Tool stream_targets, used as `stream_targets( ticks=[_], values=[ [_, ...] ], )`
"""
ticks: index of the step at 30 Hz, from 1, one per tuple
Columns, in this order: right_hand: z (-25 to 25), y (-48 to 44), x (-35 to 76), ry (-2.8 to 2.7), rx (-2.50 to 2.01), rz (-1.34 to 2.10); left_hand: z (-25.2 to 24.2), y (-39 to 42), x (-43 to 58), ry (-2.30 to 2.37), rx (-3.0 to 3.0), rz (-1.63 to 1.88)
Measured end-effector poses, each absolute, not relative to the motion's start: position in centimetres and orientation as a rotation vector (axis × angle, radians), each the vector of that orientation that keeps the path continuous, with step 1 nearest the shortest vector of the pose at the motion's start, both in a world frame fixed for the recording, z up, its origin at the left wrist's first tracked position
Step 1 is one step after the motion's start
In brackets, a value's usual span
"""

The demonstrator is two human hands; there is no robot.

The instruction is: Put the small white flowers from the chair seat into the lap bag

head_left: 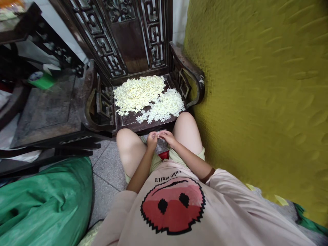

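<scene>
My left hand [152,140] and my right hand [168,137] meet between my knees, just short of the chair's front edge. Their fingers are closed, with the fingertips pinched together. A small white piece [158,133] shows where they meet, too small to name. On the seat of a dark carved wooden chair [139,128] lie two heaps of small star-shaped flowers. The larger cream-yellow heap [139,92] spreads at the back left. A whiter heap [166,105] lies at the front right, closer to my hands. Neither hand touches the heaps.
A yellow embossed panel [256,85] rises along the right. At left stands a dark wooden side table [48,109] with a green container [42,80]. A large green bag or cloth [46,201] bulges at lower left, beside grey floor tiles [107,167].
</scene>
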State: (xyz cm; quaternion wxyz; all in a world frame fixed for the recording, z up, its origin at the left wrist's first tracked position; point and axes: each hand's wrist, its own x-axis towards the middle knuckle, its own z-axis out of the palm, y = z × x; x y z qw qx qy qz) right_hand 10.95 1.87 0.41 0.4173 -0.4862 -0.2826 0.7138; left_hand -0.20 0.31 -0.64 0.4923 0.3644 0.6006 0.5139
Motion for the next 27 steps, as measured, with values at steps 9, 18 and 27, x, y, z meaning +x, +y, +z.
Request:
stream_targets(
  ticks=[9,18,27],
  values=[
    [-1.1,2.0,11.1,-0.983,-1.441,1.583,-0.7,-0.2,-0.2,1.646,1.257,1.155],
    [-0.2,1.9,10.9,-1.046,-1.491,1.550,-1.3,0.0,-0.8,1.834,0.924,1.266],
    [0.3,1.9,11.2,-0.861,-1.488,1.543,-1.9,0.3,-0.9,1.742,0.640,1.315]
  ],
)
